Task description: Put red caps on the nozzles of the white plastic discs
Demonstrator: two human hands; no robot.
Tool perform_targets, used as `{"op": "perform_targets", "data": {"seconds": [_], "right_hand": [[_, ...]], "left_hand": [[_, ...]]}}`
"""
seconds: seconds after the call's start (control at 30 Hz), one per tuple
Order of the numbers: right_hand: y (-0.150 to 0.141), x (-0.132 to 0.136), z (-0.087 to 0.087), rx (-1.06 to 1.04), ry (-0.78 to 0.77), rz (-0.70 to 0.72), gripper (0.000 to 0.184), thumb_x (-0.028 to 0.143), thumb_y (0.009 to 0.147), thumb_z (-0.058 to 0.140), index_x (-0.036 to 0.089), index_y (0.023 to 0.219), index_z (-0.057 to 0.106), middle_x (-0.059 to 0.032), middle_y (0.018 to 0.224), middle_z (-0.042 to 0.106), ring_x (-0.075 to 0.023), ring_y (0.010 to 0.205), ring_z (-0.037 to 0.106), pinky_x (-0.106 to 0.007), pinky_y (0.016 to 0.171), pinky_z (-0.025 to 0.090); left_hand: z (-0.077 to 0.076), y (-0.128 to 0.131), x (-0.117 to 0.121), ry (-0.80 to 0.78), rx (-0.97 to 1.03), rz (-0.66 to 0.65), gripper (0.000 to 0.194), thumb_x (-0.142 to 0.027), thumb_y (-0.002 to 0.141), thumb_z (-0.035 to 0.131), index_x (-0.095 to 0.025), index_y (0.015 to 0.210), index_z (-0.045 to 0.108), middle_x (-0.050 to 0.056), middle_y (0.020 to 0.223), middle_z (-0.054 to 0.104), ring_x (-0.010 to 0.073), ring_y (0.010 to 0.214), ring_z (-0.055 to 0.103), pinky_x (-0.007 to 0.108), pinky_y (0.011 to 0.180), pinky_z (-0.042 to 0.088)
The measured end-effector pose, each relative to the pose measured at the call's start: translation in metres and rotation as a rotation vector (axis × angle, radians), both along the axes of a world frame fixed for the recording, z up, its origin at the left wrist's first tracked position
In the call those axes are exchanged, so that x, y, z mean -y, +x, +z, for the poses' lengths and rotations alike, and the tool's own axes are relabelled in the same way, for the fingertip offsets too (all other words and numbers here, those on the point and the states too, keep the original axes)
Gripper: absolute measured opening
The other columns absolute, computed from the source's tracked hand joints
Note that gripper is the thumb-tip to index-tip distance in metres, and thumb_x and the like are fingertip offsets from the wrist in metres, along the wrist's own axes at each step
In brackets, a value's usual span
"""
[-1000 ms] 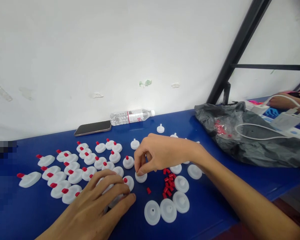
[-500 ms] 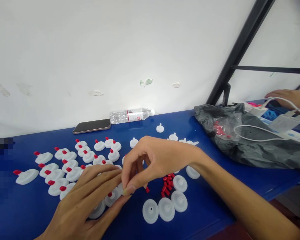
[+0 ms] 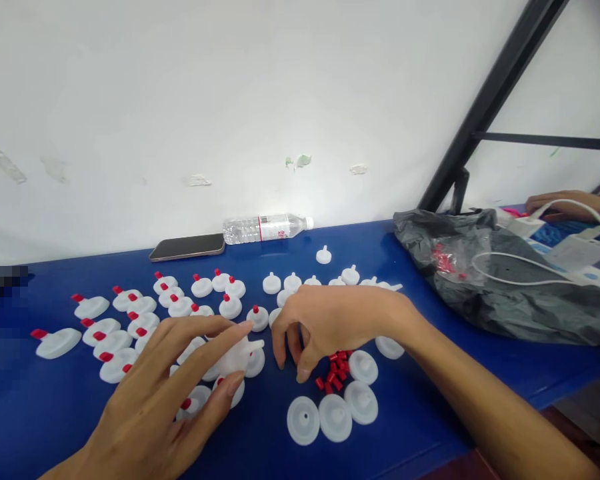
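Note:
My left hand pinches a white plastic disc-shaped cap with a thin spout between thumb and fingers. Its spout is bare and points right. My right hand hovers just left of a small pile of red caps. Its thumb and forefinger are apart, with nothing visible between them; the other fingers are partly hidden. Around and beneath my left hand lie several white spouted discs with red tips. Below the red pile are translucent white discs.
Bare-spouted white discs stand behind my right hand. A phone and a water bottle lie along the wall. At right, a grey plastic bag carries a clear packet of red pieces and a white cable. Another person's hand is beyond it.
My right hand has let go of the white disc and moved right toward the red caps. My left hand now holds the disc alone, its spout showing.

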State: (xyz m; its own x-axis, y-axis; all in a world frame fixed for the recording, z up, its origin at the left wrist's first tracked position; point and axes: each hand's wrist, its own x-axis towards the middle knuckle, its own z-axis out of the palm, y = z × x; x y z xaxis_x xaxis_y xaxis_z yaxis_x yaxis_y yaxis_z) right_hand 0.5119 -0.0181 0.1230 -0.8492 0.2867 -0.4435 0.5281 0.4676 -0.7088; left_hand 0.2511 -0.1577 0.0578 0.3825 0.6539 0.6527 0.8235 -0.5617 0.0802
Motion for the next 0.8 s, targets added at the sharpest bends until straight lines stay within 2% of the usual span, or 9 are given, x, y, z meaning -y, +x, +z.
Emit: {"op": "perform_targets", "data": {"seconds": [0.1,0.23,0.33,0.43,0.6,0.7,0.8], "right_hand": [[0.001,0.000,0.003,0.012,-0.014,-0.018,0.024,0.031,0.095,0.096,0.017,0.113,0.089,-0.0055,0.107,0.094,-0.0213,0.097,0.087,-0.025,0.074,0.058],[0.011,-0.003,0.010,0.016,-0.045,-0.044,0.031,0.039,0.087,0.103,0.019,0.108,0.090,-0.0034,0.104,0.094,-0.0205,0.094,0.086,-0.024,0.071,0.057],[0.017,-0.004,0.012,0.017,-0.055,-0.039,0.030,0.039,0.083,0.106,0.021,0.101,0.091,-0.0015,0.099,0.093,-0.0180,0.087,0.083,-0.023,0.067,0.055],[0.017,-0.001,0.012,0.055,-0.047,-0.026,0.026,0.036,0.082,0.107,0.021,0.097,0.091,-0.0011,0.098,0.093,-0.0182,0.086,0.082,-0.023,0.064,0.054],[0.009,0.004,0.008,0.089,-0.010,-0.065,0.017,0.024,0.083,0.105,0.022,0.089,0.089,0.0004,0.095,0.092,-0.0168,0.080,0.080,-0.025,0.062,0.053],[0.008,0.004,0.006,0.065,-0.005,-0.064,0.014,0.020,0.085,0.102,0.022,0.086,0.088,0.0008,0.093,0.092,-0.0178,0.083,0.083,-0.025,0.066,0.055],[0.009,0.003,0.006,0.024,-0.006,-0.033,0.011,0.016,0.090,0.096,0.021,0.093,0.087,-0.0003,0.096,0.092,-0.0197,0.090,0.086,-0.026,0.073,0.059]], "left_hand": [[-0.003,-0.003,-0.001,-0.003,0.016,-0.015,0.039,-0.026,0.122,0.053,-0.037,0.158,0.065,0.004,0.136,0.073,0.0221,0.113,0.076,0.036,0.112,0.064],[-0.002,-0.003,-0.003,-0.016,0.066,-0.032,0.042,-0.022,0.119,0.058,-0.039,0.155,0.071,0.003,0.134,0.077,0.0235,0.112,0.080,0.038,0.110,0.067],[-0.002,-0.001,-0.002,-0.012,0.065,-0.051,0.039,-0.020,0.118,0.058,-0.037,0.150,0.073,0.003,0.135,0.078,0.0237,0.118,0.081,0.037,0.114,0.067],[-0.003,-0.002,-0.003,-0.001,0.061,-0.048,0.040,-0.020,0.117,0.060,-0.038,0.150,0.074,0.002,0.136,0.080,0.0245,0.121,0.082,0.039,0.119,0.065],[-0.006,-0.004,-0.004,-0.011,0.052,-0.059,0.038,-0.022,0.118,0.059,-0.038,0.150,0.073,0.003,0.135,0.079,0.0236,0.118,0.081,0.038,0.116,0.066],[-0.007,-0.004,-0.004,-0.012,0.054,-0.063,0.038,-0.022,0.118,0.059,-0.037,0.150,0.073,0.003,0.135,0.079,0.0238,0.117,0.081,0.039,0.116,0.066],[-0.006,-0.004,-0.003,-0.013,0.046,-0.062,0.038,-0.022,0.118,0.059,-0.037,0.150,0.073,0.004,0.134,0.079,0.0240,0.116,0.081,0.039,0.115,0.067]]}}
